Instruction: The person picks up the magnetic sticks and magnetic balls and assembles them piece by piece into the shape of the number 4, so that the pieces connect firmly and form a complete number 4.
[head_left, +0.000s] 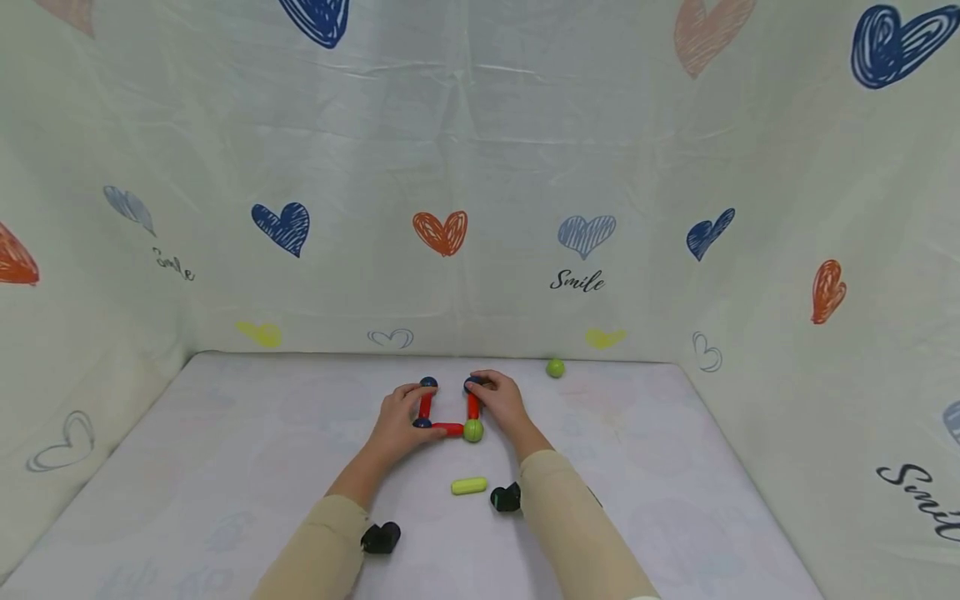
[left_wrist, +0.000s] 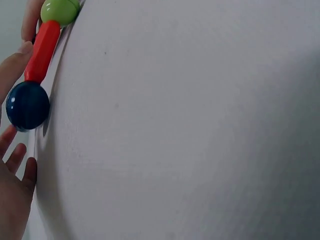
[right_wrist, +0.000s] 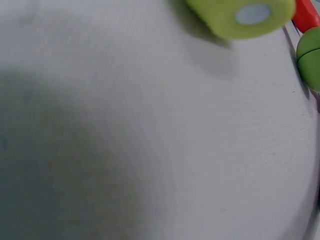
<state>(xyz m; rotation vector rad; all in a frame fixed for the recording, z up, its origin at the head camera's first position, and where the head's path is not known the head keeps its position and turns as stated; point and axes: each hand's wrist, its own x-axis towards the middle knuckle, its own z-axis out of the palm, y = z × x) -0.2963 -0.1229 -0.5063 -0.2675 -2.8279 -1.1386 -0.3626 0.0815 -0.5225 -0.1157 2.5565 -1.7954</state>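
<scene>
A U-shaped toy frame of red sticks and balls lies on the table. Its near red stick point(head_left: 449, 429) joins a blue ball point(head_left: 422, 423) to a green ball point(head_left: 473, 430). The left red stick point(head_left: 425, 407) runs to a far blue ball point(head_left: 428, 382); the right red stick point(head_left: 473, 407) meets another blue ball point(head_left: 471, 385). My left hand point(head_left: 397, 421) grips the frame's left side, thumb along the near stick. With thumb and fingers, my right hand point(head_left: 504, 402) pinches the right far blue ball. Fingers point(left_wrist: 12, 70) touch a red stick point(left_wrist: 42, 52) in the left wrist view.
A loose yellow-green stick point(head_left: 469, 486) lies between the forearms, its pale end disc showing in the right wrist view. One loose green ball point(head_left: 555, 368) sits near the table's back edge. Black wrist cameras point(head_left: 381, 538) hang beside the sleeves. Heart-printed cloth point(head_left: 510, 167) stands behind.
</scene>
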